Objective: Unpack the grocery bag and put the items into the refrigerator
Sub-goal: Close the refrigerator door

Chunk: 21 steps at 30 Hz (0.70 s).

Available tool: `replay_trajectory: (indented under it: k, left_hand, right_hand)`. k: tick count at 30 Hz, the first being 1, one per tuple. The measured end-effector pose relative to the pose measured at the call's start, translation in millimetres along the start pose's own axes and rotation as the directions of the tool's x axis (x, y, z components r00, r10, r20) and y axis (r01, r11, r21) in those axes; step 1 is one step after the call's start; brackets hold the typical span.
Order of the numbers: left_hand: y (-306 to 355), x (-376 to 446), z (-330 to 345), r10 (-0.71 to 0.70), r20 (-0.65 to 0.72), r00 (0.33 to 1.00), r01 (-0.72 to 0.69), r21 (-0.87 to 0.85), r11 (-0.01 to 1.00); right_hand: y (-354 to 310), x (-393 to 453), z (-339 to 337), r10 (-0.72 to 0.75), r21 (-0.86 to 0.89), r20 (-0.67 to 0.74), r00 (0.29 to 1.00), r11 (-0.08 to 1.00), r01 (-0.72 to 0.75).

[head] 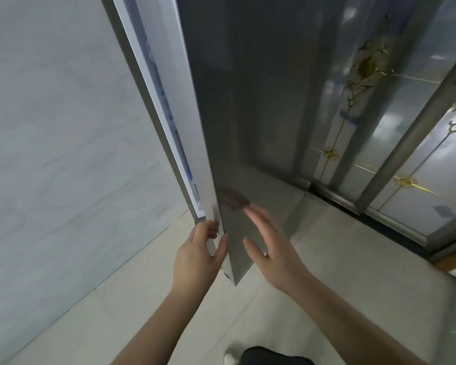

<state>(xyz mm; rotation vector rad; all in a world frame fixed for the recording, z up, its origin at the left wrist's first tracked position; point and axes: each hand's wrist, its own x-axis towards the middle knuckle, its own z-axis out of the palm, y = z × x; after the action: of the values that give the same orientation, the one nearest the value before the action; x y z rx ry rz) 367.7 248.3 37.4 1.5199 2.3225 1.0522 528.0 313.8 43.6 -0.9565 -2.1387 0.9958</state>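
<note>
While you look down along the refrigerator, these details show:

Writing: no brand or label can be read; blue marks run down the white inner strip of the door, too blurred to make out.

Refrigerator door [248, 114]: a tall, smooth grey panel, matte with a faint sheen, slightly ajar from the cabinet edge on its left.

Left hand [199, 255]: your fingers curl round the door's lower edge, thumb on the front face, gripping it.

Right hand [270, 245]: flat, fingers straight and motion-blurred, at the door's front face; contact is hard to judge. A dim reflection sits just above the fingertips.

Hidden: the refrigerator's inside is out of sight.

Wall [50, 140]: pale, marble-veined tile on the left.

Sliding glass door [406, 127]: metal-framed, with gold ornament, on the right.

Floor [353, 259]: glossy beige tile.
</note>
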Motion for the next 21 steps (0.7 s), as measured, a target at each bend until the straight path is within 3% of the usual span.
replay_trajectory:
  k: [3, 8, 21]
  left_hand:
    - [-10, 22, -8, -0.011, -0.077, 0.997, 0.014, 0.034, 0.999]
    - [-28, 48, -20, -0.04, -0.13, 0.991, 0.044, 0.032, 0.999]
    - [-56, 102, -23, 0.006, -0.167, 0.986, 0.001, 0.041, 0.999]
  right_hand:
    - [-7, 22, 8, -0.142, -0.153, -0.016, 0.99, 0.978, 0.138]
    - [-15, 54, 22, -0.271, -0.337, -0.047, 0.962, 0.91, 0.24]
    - [-5, 127, 35, -0.342, -0.645, -0.052, 0.938, 0.729, 0.23]
